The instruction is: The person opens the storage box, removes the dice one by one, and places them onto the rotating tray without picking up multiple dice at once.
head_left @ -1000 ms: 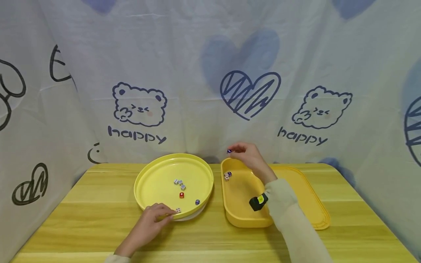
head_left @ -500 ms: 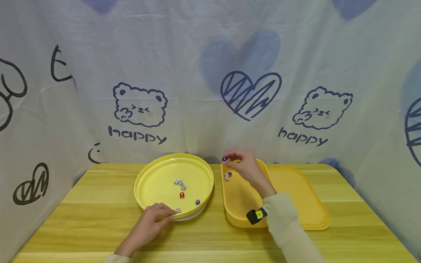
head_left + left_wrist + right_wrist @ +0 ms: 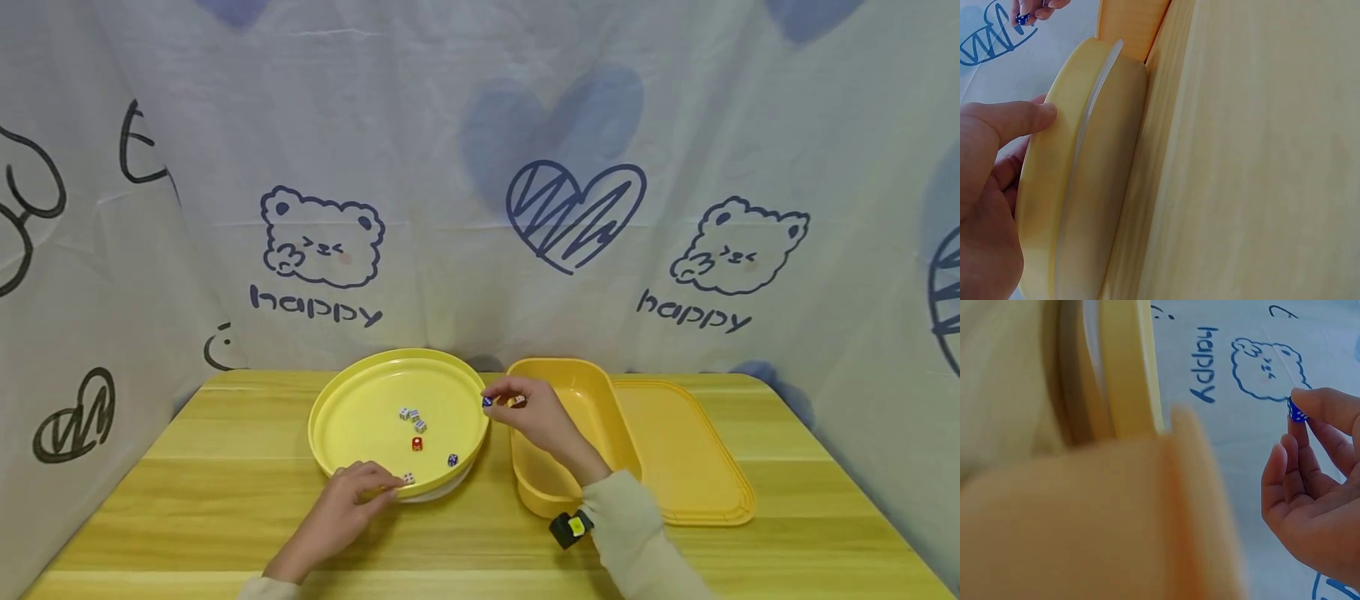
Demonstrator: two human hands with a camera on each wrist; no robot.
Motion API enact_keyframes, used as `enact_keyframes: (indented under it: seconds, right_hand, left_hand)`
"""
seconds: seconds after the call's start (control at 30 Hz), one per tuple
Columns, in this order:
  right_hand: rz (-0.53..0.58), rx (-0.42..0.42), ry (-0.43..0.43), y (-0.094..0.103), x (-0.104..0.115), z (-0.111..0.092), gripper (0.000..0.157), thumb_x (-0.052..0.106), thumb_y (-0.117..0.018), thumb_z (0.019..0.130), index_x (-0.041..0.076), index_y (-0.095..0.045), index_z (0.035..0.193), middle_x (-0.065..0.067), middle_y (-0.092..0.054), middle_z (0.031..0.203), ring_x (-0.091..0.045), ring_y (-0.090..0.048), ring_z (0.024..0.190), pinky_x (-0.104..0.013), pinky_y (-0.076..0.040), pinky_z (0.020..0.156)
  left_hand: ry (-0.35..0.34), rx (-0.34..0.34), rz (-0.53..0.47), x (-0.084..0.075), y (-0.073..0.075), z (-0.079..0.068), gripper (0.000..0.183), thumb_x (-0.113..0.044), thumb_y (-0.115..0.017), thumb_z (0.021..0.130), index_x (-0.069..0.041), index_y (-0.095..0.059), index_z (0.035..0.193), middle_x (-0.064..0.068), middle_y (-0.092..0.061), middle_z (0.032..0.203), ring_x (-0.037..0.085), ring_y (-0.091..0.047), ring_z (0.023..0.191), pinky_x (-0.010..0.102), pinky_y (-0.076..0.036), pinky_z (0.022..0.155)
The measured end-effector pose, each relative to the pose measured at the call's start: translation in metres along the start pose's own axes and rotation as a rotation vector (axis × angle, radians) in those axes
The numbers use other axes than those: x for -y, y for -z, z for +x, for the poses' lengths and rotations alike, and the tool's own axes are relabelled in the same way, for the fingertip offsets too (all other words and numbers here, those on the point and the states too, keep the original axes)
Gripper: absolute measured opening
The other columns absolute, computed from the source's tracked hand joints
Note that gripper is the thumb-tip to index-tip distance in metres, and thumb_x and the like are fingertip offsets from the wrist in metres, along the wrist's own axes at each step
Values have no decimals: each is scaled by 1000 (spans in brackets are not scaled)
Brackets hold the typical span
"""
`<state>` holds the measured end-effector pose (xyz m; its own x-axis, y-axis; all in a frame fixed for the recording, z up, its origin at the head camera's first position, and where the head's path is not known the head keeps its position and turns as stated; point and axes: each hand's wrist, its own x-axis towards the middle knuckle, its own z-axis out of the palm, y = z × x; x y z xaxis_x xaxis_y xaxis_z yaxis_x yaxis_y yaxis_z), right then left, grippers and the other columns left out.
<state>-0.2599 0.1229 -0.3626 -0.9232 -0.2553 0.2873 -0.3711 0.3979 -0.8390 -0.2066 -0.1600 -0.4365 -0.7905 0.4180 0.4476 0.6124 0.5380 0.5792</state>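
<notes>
Between thumb and fingertips my right hand (image 3: 540,417) pinches a blue die (image 3: 487,402) with white dots. It is over the gap between the orange box (image 3: 581,408) and the right rim of the round yellow tray (image 3: 360,425). My left hand (image 3: 348,504) grips the tray's front-left rim, its thumb (image 3: 1032,119) on the outer wall. Inside the tray lie several white dice (image 3: 421,427), a red die (image 3: 417,444) and another blue die (image 3: 452,460). One white die (image 3: 408,478) sits beside the left fingertips. Dice in the box are mostly hidden behind the right fingers.
Flat to the right of the box lies an orange lid (image 3: 690,458). Everything stands on a wood-grain table (image 3: 225,492). A printed cloth (image 3: 442,275) hangs behind and at both sides.
My right hand has come from above the box's back edge toward me and left, to the tray's right rim, still pinching the blue die. My left hand stays on the tray.
</notes>
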Motion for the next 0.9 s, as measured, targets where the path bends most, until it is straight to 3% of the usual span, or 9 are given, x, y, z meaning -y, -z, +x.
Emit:
enact_keyframes:
  seconds: [0.4,0.63,0.9]
  right_hand:
    - [36,16,-66,-31,-4,-8,14,6,-72,86,3,-71,100,-2,-65,95,-17,-55,86,-30,-49,77]
    - [-38,80,-49,-47,-6,-10,15,10,-72,86,3,-71,99,1,-67,92,-14,-56,82,-27,-49,72]
    - [-3,105,-39,-56,-10,-14,13,13,-74,86,5,-71,96,2,-67,90,-12,-57,81,-26,-49,72]
  left_hand:
    - [-3,-3,4,-1,-3,2,16,-5,-73,83,-11,-76,97,-10,-68,90,7,-59,85,33,-42,76]
    - [-15,-12,17,0,-3,2,16,-4,-73,83,-12,-76,97,-10,-68,89,8,-58,85,32,-45,75]
    - [-13,-2,2,1,-3,0,16,-5,-73,84,-11,-76,98,-10,-68,90,8,-59,85,33,-44,76]
